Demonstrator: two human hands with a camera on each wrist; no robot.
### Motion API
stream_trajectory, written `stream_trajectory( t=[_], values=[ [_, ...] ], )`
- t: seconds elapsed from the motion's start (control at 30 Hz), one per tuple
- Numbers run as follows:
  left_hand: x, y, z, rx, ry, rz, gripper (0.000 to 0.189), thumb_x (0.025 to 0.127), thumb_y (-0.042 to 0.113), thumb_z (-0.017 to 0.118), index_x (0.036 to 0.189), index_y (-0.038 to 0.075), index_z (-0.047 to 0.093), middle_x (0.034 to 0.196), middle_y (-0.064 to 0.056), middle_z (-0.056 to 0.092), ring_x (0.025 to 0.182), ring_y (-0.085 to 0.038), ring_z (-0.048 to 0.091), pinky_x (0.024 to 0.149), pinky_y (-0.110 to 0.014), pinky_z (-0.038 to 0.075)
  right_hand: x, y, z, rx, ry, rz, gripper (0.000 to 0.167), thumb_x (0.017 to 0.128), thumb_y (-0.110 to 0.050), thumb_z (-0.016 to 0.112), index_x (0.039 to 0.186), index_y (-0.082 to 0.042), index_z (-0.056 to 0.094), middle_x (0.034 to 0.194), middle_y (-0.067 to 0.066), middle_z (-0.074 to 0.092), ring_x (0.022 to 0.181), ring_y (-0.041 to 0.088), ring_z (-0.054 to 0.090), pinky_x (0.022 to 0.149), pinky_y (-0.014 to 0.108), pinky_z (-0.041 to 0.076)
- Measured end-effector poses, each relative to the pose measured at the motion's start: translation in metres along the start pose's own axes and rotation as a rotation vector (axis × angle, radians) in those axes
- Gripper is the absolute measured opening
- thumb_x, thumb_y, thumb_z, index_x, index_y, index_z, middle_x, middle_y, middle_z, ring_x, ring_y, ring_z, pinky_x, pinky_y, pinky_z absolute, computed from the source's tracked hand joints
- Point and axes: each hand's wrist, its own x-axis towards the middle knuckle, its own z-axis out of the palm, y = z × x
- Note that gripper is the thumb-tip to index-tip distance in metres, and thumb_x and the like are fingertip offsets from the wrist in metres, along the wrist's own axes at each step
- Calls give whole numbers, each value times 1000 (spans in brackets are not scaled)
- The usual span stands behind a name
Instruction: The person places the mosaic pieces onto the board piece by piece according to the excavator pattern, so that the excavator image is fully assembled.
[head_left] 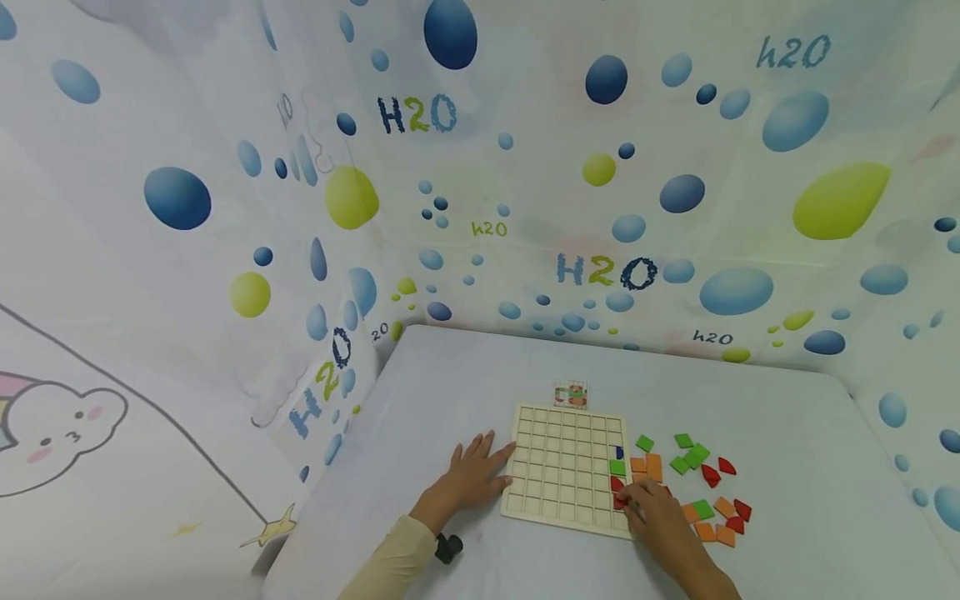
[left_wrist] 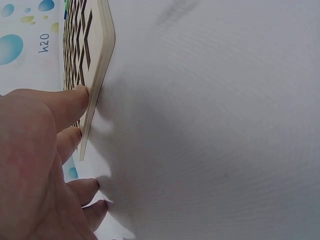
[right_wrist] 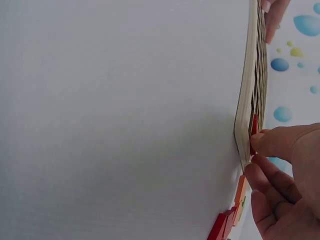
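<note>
A pale wooden grid board (head_left: 558, 467) lies flat on the white table. Along its right column sit a blue piece (head_left: 619, 452), a green square (head_left: 617, 467) and a red piece (head_left: 617, 483). My right hand (head_left: 660, 521) is at the lower right of the board, pinching another red tile (right_wrist: 254, 122) at a cell there; the fingers partly cover it. With fingers spread, my left hand (head_left: 474, 477) rests at the board's left edge. In the left wrist view, the thumb (left_wrist: 75, 102) and a finger touch that edge while other fingertips reach the table.
Loose green squares (head_left: 698, 452), orange tiles (head_left: 654, 467) and red quarter-round pieces (head_left: 727, 466) are scattered right of the board. A small picture card (head_left: 571, 394) lies beyond its far edge. A black object (head_left: 449, 548) is beside the left forearm. Printed curtains (head_left: 525, 183) stand behind the table.
</note>
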Motion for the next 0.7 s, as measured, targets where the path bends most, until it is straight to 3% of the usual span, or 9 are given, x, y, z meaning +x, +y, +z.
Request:
stream_trajectory(
  t=[0.17, 0.4, 0.7],
  values=[
    [1, -1, 1, 7, -5, -2, 62, 108, 48, 55, 165, 29, 39, 174, -18, 24, 161, -41, 21, 127, -68, 15, 0, 1, 0, 23, 9, -10, 18, 94, -5, 79, 101, -21, 74, 104, -3, 60, 92, 15, 55, 87, 42, 57],
    [2, -2, 3, 8, -5, -3, 62, 108, 48, 56, 165, 30, 39, 174, -17, 24, 161, -41, 22, 127, -68, 15, 2, 2, 3, -25, 35, -32, 20, 93, -7, 81, 98, -25, 74, 102, -6, 61, 93, 14, 54, 86, 41, 54],
    [-1, -1, 0, -1, -4, -8, 62, 107, 47, 57, 164, 29, 40, 174, -18, 25, 161, -41, 22, 126, -68, 15, 0, 0, 2, -39, 50, -48, 17, 92, -7, 81, 98, -21, 75, 105, -3, 62, 97, 17, 59, 89, 44, 56]
  ],
)
